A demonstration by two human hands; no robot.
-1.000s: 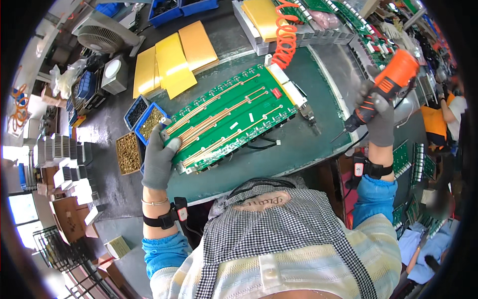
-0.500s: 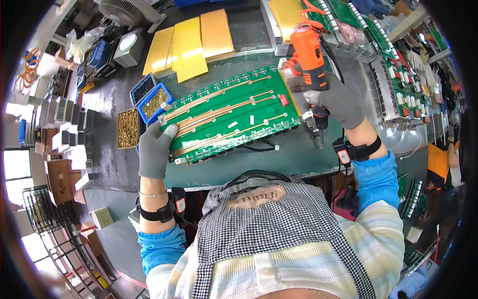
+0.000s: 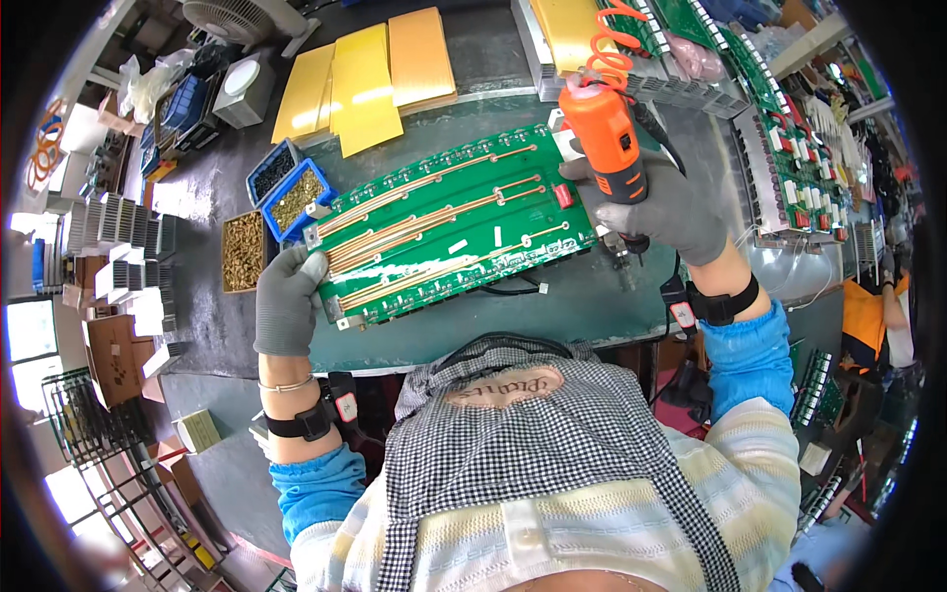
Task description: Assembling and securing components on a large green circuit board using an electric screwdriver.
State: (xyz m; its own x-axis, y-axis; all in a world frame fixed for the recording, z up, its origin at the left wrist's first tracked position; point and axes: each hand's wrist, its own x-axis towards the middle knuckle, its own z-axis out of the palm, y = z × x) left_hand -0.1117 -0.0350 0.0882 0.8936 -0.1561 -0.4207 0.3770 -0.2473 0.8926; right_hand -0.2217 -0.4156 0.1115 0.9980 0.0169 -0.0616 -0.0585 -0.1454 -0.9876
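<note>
The green board (image 3: 454,229) is near the middle, a bit toward 12 o'clock. The left hand (image 3: 288,301) pinches its end — at 8 o'clock. At its 3 o'clock, the right hand (image 3: 679,209) curls around an orange drill (image 3: 604,136). Yellow sheets (image 3: 363,91) lie at 11.

Passable at center frame, along the green mat (image 3: 582,318) below the circuit board (image 3: 449,227), past a dark cable (image 3: 508,289). Narrower above, between board and yellow sheets (image 3: 363,99). Hemmed in at left by a blue bin (image 3: 270,222) and the gloved left hand (image 3: 286,306). Blocked right of center by the gloved right hand (image 3: 678,205), orange power tool (image 3: 602,128) and coiled orange hose (image 3: 613,61).
</note>
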